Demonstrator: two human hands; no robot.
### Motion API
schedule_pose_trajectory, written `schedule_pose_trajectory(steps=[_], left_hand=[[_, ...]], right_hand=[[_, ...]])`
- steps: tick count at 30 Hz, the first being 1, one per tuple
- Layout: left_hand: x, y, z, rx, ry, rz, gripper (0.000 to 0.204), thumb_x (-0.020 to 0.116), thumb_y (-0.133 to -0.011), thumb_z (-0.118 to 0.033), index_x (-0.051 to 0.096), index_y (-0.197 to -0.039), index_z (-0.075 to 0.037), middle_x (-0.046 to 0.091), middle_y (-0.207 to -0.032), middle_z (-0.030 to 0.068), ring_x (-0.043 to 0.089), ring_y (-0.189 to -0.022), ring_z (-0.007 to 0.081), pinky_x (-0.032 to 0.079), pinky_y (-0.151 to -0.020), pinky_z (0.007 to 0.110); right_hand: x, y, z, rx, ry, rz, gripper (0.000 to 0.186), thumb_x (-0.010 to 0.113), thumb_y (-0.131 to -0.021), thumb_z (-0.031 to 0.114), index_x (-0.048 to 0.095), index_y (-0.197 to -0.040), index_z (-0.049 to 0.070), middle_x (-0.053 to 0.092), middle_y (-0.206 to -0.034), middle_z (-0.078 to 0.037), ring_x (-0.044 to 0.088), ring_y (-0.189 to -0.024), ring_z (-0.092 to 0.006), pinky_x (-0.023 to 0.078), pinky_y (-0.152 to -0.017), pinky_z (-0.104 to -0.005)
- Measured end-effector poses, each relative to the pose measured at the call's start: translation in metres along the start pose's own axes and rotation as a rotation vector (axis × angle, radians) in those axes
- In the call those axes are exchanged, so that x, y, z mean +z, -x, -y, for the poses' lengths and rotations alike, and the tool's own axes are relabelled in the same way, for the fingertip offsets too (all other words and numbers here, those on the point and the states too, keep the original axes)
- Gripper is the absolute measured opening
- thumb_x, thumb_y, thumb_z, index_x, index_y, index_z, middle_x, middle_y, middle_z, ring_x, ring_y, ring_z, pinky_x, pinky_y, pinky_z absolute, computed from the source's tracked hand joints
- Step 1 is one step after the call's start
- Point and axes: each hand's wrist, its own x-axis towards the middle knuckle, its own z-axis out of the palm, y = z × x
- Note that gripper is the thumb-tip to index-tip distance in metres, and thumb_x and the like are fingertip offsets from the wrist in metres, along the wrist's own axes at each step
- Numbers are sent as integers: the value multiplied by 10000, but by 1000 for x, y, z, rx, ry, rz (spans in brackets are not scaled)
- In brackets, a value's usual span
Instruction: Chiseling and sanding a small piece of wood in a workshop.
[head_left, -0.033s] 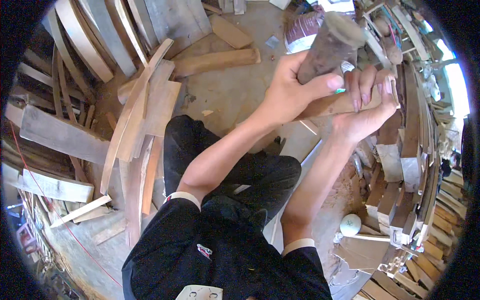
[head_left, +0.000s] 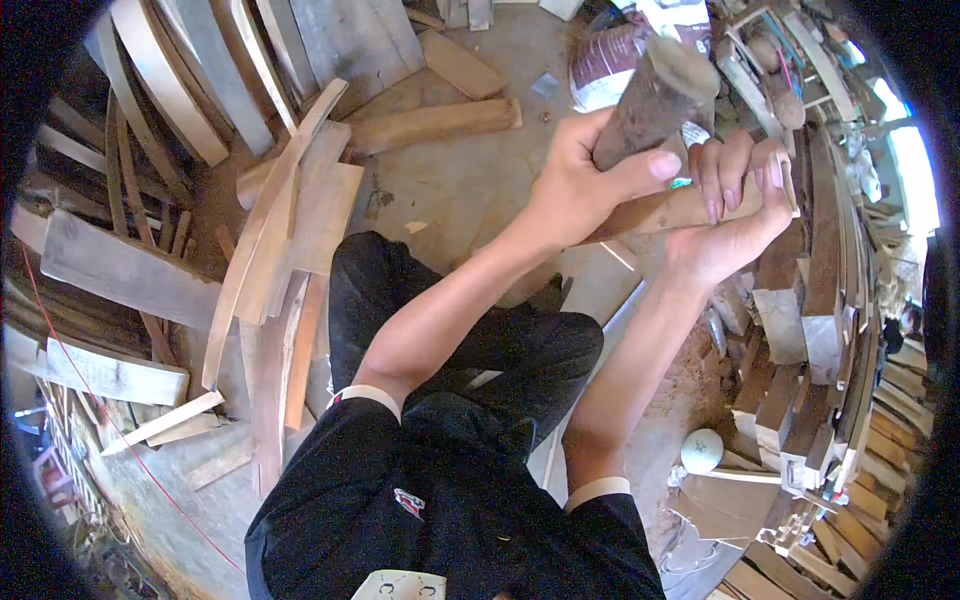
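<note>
Out in front of me, my left hand (head_left: 575,195) is closed around a dark, roughly round wooden block (head_left: 650,105) with a worn, paler flat end. Its thumb lies along the near side of the block. My right hand (head_left: 725,230) has its fingers curled over a flat brown wooden piece (head_left: 650,214), gripping it from the right. That piece runs under the left hand, close below the block; whether the two touch cannot be made out. A small green spot shows between the hands.
Curved planks (head_left: 160,85) lean at the far left, and a pile of boards (head_left: 285,230) lies left of my knees. Stacked beams (head_left: 815,300) line the right side. A white ball (head_left: 702,451) sits near them. A printed sack (head_left: 605,65) stands behind my hands.
The dark wooden block has shifted slightly down and left, with its flat end lower. My left thumb has moved a little left. My right hand looks still.
</note>
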Motion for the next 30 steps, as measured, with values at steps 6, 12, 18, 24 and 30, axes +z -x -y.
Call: schedule_pose_trajectory(steps=[6, 12, 18, 24, 30], left_hand=[[3, -3, -9, -35, -52, 25, 265, 722, -810, -174, 626, -959, 24, 611, -814, -18, 519, -753, 55, 455, -677, 244], [6, -4, 5, 78, -115, -31, 290, 707, -820, -178, 627, -1013, 22, 617, -820, -13, 542, -774, 79, 466, -713, 268], [-12, -5, 18, 18, -138, -92, 224, 672, -853, -248, 573, -855, -48, 457, -631, -75, 395, -553, 22, 306, -480, 216], [-17, -3, 11, 8, -130, -92, 249, 672, -857, -267, 560, -819, -48, 489, -676, -62, 417, -569, 22, 340, -494, 223], [-24, -4, 12, 110, 40, -40, 243, 667, -854, -238, 522, -754, -71, 472, -635, -46, 409, -528, 37, 322, -466, 221]], right_hand=[[3, 1, 3, 44, -13, 5, 194, 491, -893, 249, 403, -751, 151, 279, -509, 42, 215, -410, -65, 224, -466, -229], [5, 1, 2, -40, 82, -125, 230, 522, -884, 248, 403, -722, 137, 279, -522, 45, 203, -415, -63, 209, -448, -228], [-3, -1, 0, 23, 80, -68, 222, 516, -887, 248, 394, -730, 148, 271, -517, 46, 200, -408, -59, 233, -464, -228], [7, 3, 4, 34, 34, -47, 232, 540, -895, 254, 402, -750, 137, 269, -528, 41, 196, -411, -58, 215, -461, -225], [21, 1, 5, 1, 43, -121, 278, 557, -864, 170, 364, -670, 118, 282, -527, 37, 223, -407, -46, 151, -397, -214]])
